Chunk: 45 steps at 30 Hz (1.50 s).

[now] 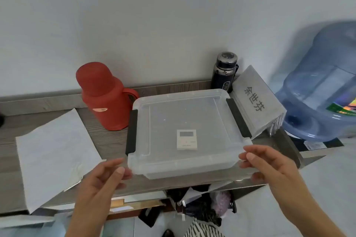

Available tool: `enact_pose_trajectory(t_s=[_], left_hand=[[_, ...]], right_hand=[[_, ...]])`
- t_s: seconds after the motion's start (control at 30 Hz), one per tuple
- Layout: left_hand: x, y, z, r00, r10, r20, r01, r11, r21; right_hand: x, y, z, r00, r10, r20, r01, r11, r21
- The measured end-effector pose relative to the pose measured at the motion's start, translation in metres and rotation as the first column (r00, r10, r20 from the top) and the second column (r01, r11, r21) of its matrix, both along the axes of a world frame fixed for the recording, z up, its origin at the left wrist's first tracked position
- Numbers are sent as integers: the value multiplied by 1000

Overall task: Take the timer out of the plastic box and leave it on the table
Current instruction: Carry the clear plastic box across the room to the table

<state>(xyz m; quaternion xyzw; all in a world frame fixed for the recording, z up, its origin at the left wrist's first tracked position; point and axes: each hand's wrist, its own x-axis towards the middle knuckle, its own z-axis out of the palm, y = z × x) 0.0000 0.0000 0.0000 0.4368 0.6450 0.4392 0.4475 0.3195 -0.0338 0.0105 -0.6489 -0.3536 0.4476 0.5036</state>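
A clear plastic box (221, 158) with its lid on and a black latch on each side stands at the table's near edge. The small white timer (186, 139) lies inside it, seen through the lid near the front. My left hand (104, 181) is at the box's near left corner, fingers apart, thumb just touching or just short of the corner. My right hand (269, 167) is at the near right corner, thumb on the lid's rim and fingers curled beside the wall below.
A red thermos jug (104, 96) stands left of the box, and a dark bottle (224, 72) behind it. A grey name plate (256, 100) touches the box's right side. White paper sheets (54, 152) lie at left. A blue water jug (323, 86) stands at right.
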Motion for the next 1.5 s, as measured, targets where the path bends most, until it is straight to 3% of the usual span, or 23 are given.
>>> enact_pose_trajectory(t_s=[0.13,0.3,0.43,0.6,0.8,1.07,1.33,1.5], left_hand=[[-5,8,-3,1000,-4,-27,6,998,63],[-6,32,-4,991,32,-133,-19,994,103],[3,62,-8,989,-44,-139,52,997,52],[16,82,-18,988,-131,-78,131,991,2],[14,84,-25,996,-82,-24,83,996,36],[-12,53,-2,1000,11,-9,-10,995,102],[-28,-29,8,965,260,-21,-257,961,99],[-7,-109,-3,843,537,-27,-534,843,65]], right_hand=[[4,6,0,1000,21,18,-22,999,33],[6,33,3,922,-90,377,45,991,125],[13,73,-12,814,-24,580,34,999,-5],[8,95,-22,899,54,435,11,989,-144],[-5,89,-19,945,-36,326,78,990,-116],[-21,69,4,990,-28,141,33,999,-32],[-39,66,1,966,242,89,-246,969,36],[-42,63,-6,858,501,115,-507,861,26]])
